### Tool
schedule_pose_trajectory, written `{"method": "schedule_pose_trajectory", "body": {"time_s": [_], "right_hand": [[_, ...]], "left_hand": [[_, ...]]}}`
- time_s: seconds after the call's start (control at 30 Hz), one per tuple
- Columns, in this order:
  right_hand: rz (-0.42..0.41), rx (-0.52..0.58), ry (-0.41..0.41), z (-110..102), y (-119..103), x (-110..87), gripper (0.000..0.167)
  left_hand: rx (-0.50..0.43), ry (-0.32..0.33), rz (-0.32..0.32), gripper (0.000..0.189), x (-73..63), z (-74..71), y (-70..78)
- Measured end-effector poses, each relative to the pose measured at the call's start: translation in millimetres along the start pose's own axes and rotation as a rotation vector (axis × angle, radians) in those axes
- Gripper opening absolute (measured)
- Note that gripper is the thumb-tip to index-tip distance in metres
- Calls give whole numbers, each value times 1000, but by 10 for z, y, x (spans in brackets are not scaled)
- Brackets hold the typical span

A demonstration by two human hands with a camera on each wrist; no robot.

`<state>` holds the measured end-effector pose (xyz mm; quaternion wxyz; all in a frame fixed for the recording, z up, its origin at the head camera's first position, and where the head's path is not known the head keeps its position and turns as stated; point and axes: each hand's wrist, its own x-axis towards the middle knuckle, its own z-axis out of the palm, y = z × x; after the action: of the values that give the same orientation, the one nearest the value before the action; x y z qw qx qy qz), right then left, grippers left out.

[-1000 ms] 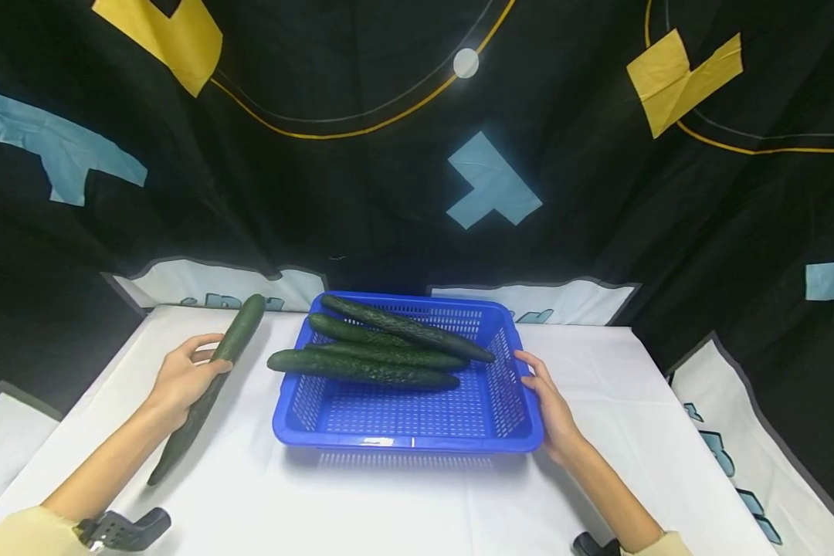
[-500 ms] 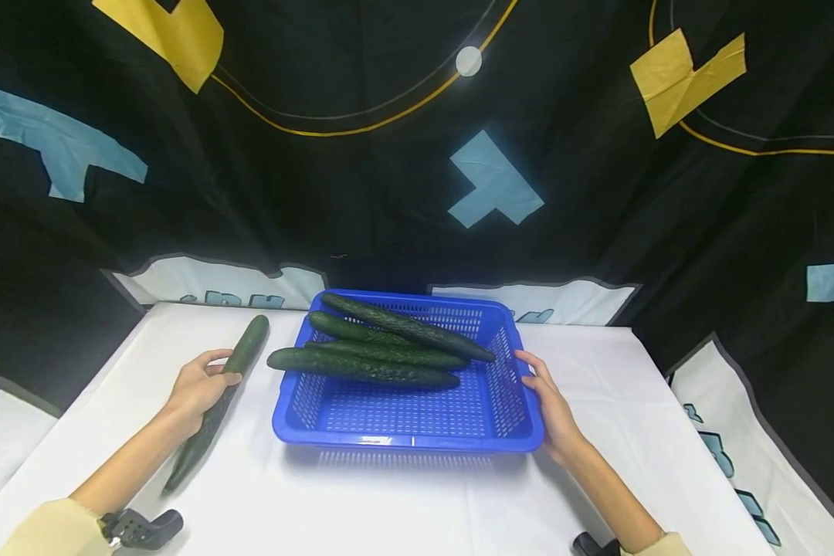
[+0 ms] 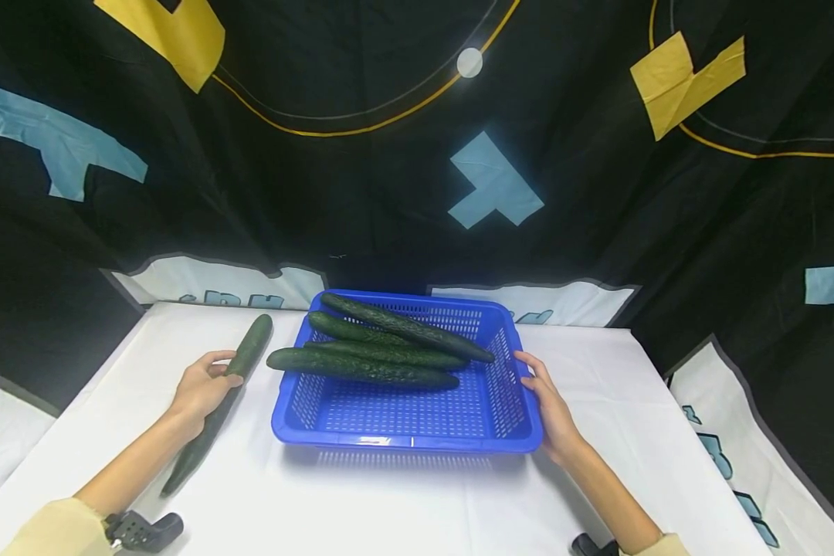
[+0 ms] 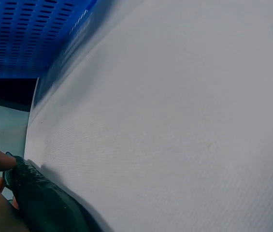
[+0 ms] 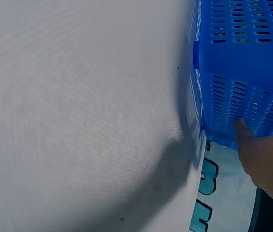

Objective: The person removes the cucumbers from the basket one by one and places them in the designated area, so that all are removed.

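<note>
On counter (image 3: 403, 510), 1 basket (image 3: 417, 442); in basket, toward the rear, 4 cucumbers (image 3: 389, 354); left of basket, 1 further cucumber (image 3: 214, 421); behind counter, curtain (image 3: 361, 201).

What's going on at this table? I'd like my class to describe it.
A person's left hand is holding a long green cucumber, to the left of a blue basket on a white-covered table. The right hand touches the basket's right side. Four more cucumbers lie together in the basket, and the nearest one sticks out over its left rim.
</note>
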<state>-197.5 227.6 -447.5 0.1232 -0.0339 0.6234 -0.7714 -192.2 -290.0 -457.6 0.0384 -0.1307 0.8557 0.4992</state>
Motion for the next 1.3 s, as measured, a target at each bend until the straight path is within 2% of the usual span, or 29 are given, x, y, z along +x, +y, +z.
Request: {"method": "schedule_pose_trajectory", "body": {"time_s": [0.13,0.27,0.4,0.57,0.67,0.77,0.97,1.13,1.3], "right_hand": [[0,-17,8,3,2,2,48],[4,-32,16,4,-1,5,49],[9,-33,21,2,-4,3,49],[15,-38,28,3,-5,-2,49],[17,-38,29,4,-5,-5,49],[17,-36,28,5,-7,-7,49],[18,-37,27,6,-14,-7,49],[20,-51,32,10,-20,-5,50],[27,-56,29,16,-22,-1,50]], "left_hand": [[-15,15,30,62,-24,-43,74],[-9,56,109,58,-41,-101,212],[-24,76,205,53,-59,-161,446],[-19,65,310,49,-100,-179,793],[14,12,356,50,-138,-169,1009],[65,-67,374,52,-171,-133,1230],[126,-205,414,51,-169,48,1618],[150,-287,497,50,-79,244,1840],[181,-376,525,50,24,460,1976]]}}
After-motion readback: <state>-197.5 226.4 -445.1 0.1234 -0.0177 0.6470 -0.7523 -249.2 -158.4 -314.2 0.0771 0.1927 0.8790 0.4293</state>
